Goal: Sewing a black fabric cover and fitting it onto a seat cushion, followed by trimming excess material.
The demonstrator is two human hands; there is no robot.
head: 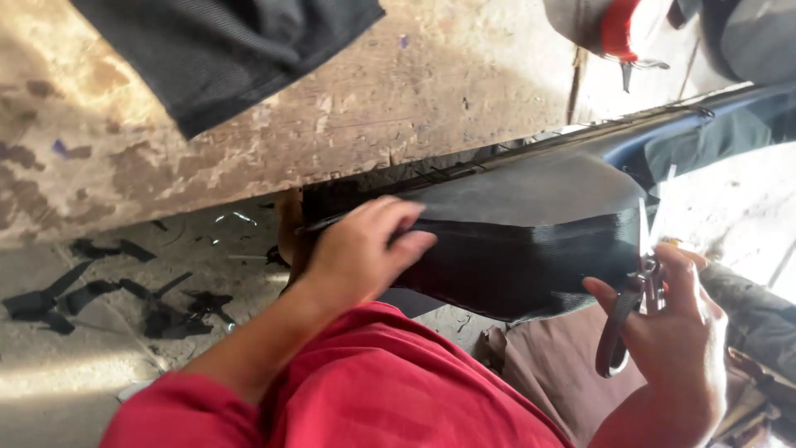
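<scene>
Worn, stained wooden workbench [348, 108] overhead; grey concrete floor [75, 365] strewn with black offcut scraps [108, 299]. Long black ribbed rubber sheet [531, 241] stretches across the lap. Left hand [361, 249] lies flat on its near end, fingers curled over the edge. Right hand [676, 348] grips metal scissors [643, 274], blades against the sheet's far edge.

Wide black ribbed rubber sheet [531, 241], glossy, draped over my lap and folded along its near edge; far end runs up toward the top right, along the edge of the worn wooden workbench [348, 108]. Metal scissors with dark looped handles [638, 282] stand upright at the sheet's right edge, blades up and slightly parted, biting into the rubber. Sheet's left end sits under my palm.
</scene>
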